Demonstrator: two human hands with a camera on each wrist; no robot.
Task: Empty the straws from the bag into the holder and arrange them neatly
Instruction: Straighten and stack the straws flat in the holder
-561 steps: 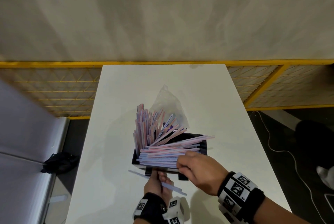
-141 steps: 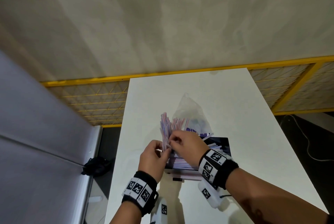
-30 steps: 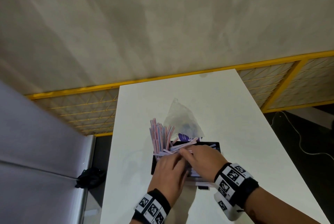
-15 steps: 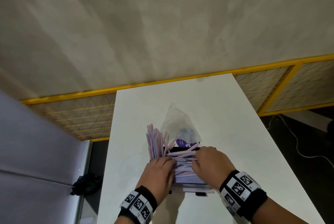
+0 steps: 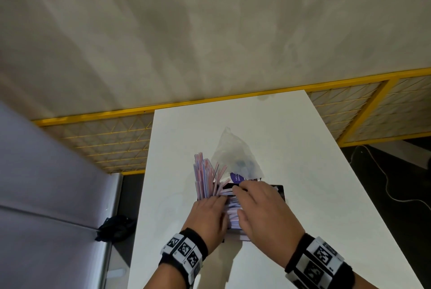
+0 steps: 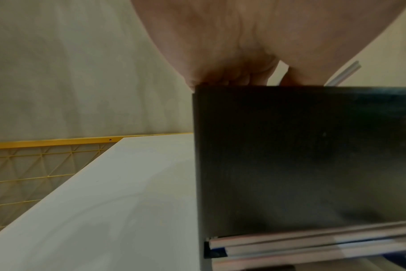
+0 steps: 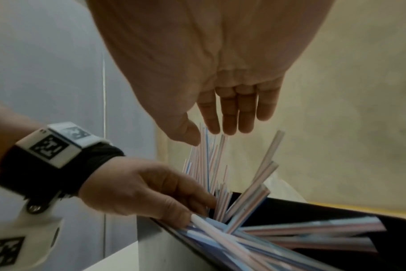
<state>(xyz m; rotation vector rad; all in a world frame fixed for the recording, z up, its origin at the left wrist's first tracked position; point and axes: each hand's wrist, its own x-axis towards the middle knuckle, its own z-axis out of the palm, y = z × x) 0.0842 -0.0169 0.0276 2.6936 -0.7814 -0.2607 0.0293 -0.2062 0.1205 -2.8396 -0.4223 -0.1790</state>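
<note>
A black box-shaped holder (image 5: 279, 191) stands on the white table (image 5: 303, 172). Several pink, blue and white straws (image 5: 203, 179) stand upright at its left end, and more straws (image 5: 233, 215) lie flat across it. My left hand (image 5: 210, 213) reaches over the holder's left end, its extended fingers (image 7: 188, 203) touching the lying straws (image 7: 290, 236). My right hand (image 5: 258, 209) hovers flat over the pile, its fingers (image 7: 234, 113) straight and holding nothing. The clear plastic bag (image 5: 235, 155) lies behind the holder. In the left wrist view the holder's wall (image 6: 313, 155) fills the frame, with straws (image 6: 313, 242) in its bottom slot.
The table's left edge (image 5: 144, 183) runs close to the holder. Yellow mesh fencing (image 5: 105, 144) borders the far side, and a grey panel (image 5: 46, 183) stands at the left. A cable (image 5: 384, 183) lies on the dark floor at the right.
My right hand has shifted left over the lying straws, closer to my left hand. The left hand stays at the holder's left end.
</note>
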